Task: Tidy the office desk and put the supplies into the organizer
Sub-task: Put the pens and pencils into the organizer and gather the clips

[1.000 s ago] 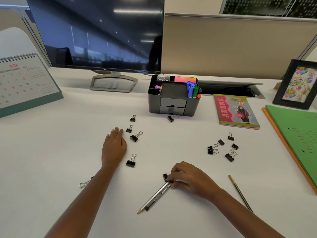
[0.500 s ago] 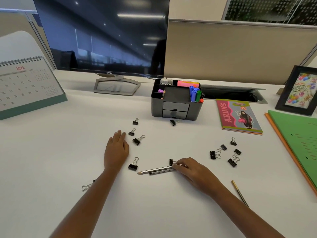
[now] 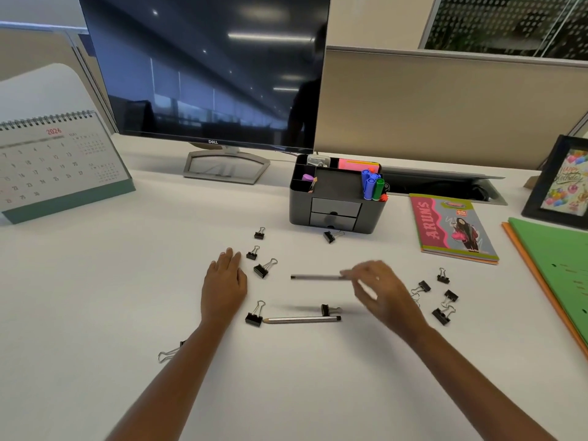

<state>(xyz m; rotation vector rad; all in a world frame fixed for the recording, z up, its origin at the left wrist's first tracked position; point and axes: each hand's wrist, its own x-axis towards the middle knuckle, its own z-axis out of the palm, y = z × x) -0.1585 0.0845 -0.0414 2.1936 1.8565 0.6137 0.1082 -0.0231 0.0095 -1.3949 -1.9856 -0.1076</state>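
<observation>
My right hand [image 3: 378, 288] pinches the end of a dark pen [image 3: 315, 277] and holds it level above the white desk [image 3: 95, 297]. Below it a silver pencil [image 3: 300, 319] lies flat, with a binder clip [image 3: 325, 309] at its right end and another clip [image 3: 254, 315] at its tip. My left hand [image 3: 224, 281] rests flat on the desk, fingers straight. Beside it lie three black binder clips [image 3: 262, 268]. A grey organizer [image 3: 334, 214] with two small drawers stands at the back, with markers [image 3: 372, 186] in its right compartment.
Several binder clips [image 3: 440, 294] lie to the right of my hand, one clip [image 3: 329, 236] in front of the organizer and one [image 3: 170, 353] under my left forearm. A notebook [image 3: 451, 230], green folders [image 3: 556, 268], a photo frame [image 3: 563, 183], a monitor [image 3: 206, 74] and a calendar [image 3: 57, 167] ring the desk.
My right hand has lifted the dark pen off the desk and carried it up and away from the pencil, which stays lying flat. The left hand has not moved.
</observation>
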